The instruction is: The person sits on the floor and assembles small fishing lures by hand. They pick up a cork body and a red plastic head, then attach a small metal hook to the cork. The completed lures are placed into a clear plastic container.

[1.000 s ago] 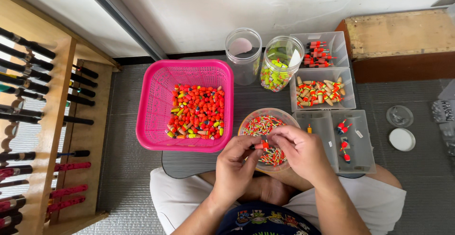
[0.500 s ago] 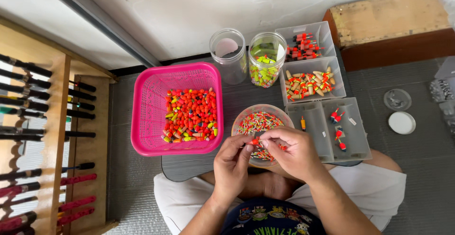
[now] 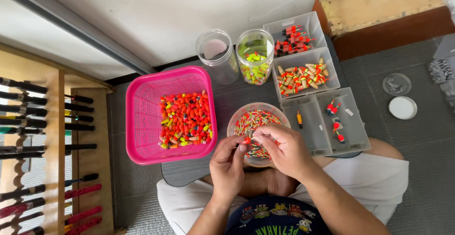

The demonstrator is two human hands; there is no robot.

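Note:
My left hand [image 3: 228, 165] and my right hand [image 3: 280, 149] meet over a round clear bowl [image 3: 237, 119] filled with thin red, green and yellow sticks. Both hands pinch a small red-orange float bead [image 3: 246, 140] between their fingertips, just above the bowl's near side. To the left stands a pink basket [image 3: 142, 116] with a heap of orange and yellow float beads [image 3: 186, 119]. I sit cross-legged behind a low dark round table [image 3: 189, 168].
Two clear jars [image 3: 216, 57], one with green-yellow pieces [image 3: 256, 64], stand behind the bowl. Grey compartment trays [image 3: 327, 121] with finished floats lie to the right. Two round lids [image 3: 402, 107] rest on the floor. A wooden rack of rods [image 3: 47, 140] fills the left.
The view has shifted slightly; the hands stay together over the bowl, fingers working the small bead, with the right hand now a bit lower.

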